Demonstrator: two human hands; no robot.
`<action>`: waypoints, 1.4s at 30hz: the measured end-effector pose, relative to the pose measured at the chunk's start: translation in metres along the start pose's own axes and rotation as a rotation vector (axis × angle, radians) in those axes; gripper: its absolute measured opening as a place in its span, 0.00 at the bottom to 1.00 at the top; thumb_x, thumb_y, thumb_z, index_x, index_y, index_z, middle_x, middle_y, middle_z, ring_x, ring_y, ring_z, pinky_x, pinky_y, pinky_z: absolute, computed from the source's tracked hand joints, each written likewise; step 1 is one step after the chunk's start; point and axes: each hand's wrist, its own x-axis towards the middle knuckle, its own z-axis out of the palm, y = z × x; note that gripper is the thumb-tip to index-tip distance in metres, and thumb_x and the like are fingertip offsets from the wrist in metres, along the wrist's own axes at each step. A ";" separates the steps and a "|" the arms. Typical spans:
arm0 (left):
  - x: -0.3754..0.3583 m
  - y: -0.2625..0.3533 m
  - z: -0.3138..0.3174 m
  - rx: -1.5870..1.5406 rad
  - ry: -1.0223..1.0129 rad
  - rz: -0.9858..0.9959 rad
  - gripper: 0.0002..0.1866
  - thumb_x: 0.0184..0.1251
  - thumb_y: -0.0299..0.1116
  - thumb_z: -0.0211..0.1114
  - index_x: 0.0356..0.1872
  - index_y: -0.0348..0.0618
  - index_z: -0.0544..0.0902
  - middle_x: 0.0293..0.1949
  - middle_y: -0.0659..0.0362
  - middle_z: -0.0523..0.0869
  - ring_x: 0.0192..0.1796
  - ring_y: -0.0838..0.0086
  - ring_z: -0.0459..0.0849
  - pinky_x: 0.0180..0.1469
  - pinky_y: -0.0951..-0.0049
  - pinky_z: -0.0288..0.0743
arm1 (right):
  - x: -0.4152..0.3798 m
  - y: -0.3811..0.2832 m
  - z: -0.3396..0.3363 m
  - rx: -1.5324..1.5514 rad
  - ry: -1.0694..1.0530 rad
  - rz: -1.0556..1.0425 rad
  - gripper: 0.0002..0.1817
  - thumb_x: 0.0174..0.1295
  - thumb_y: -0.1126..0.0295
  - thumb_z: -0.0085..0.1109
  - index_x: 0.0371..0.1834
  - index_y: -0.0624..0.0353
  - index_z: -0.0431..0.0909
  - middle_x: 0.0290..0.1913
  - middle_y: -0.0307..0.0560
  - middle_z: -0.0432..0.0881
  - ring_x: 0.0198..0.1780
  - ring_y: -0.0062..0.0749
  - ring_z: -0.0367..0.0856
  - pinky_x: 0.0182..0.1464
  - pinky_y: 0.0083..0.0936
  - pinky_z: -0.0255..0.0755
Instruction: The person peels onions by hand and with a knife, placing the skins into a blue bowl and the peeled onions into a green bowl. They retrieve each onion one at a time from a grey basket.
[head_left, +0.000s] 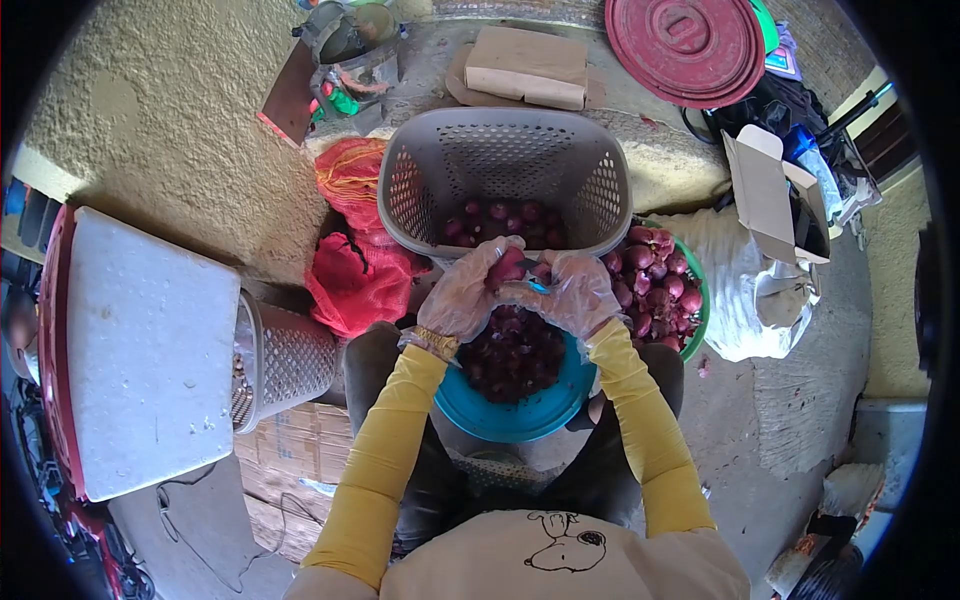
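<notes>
My left hand (462, 295), in a clear plastic glove, is closed around a red onion (507, 268). Close against it, my gloved right hand (583, 292) grips a small knife (538, 287) that shows a bit of blue; most of it is hidden by the fingers. Both hands are above a blue basin (512, 420) holding a heap of dark red onion skins (512, 360). Just beyond them stands a grey perforated basket (505, 125) with peeled red onions (505, 220) at its bottom. To the right, a green basin (701, 305) is full of unpeeled red onions (650, 275).
Red mesh sacks (360, 265) lie left of the basket. Further left are a white foam box (155, 350) and a second perforated basket (295, 355). A white sack (740, 325) and an opened carton (770, 190) stand at right. A red lid (685, 50) lies at the back.
</notes>
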 end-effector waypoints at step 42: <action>0.004 -0.009 0.002 0.371 0.053 0.097 0.25 0.87 0.43 0.52 0.68 0.30 0.73 0.61 0.45 0.82 0.60 0.56 0.85 0.64 0.56 0.81 | 0.001 0.002 -0.002 -0.113 -0.068 0.012 0.39 0.51 0.30 0.73 0.47 0.58 0.88 0.30 0.57 0.87 0.36 0.55 0.88 0.40 0.43 0.80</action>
